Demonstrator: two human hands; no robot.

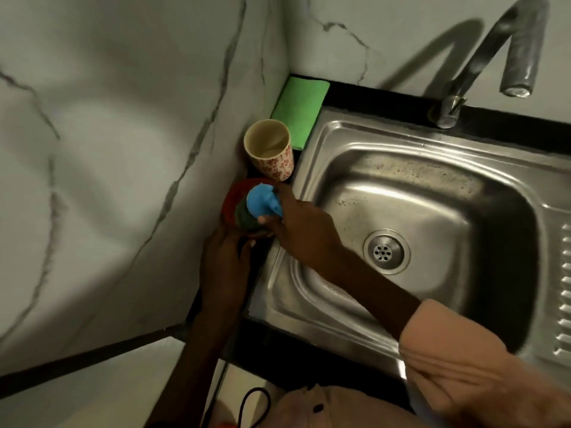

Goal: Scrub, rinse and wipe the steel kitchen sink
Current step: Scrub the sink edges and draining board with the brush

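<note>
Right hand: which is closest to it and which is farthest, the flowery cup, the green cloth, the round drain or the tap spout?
From the right hand, which grips a blue-topped scrubber:
1. Flower-patterned cup, just beyond the fingers, by the wall.
2. Round steel drain, to its right in the basin.
3. Green folded cloth, behind the cup in the corner.
4. Steel tap spout, far right at the back.
</note>
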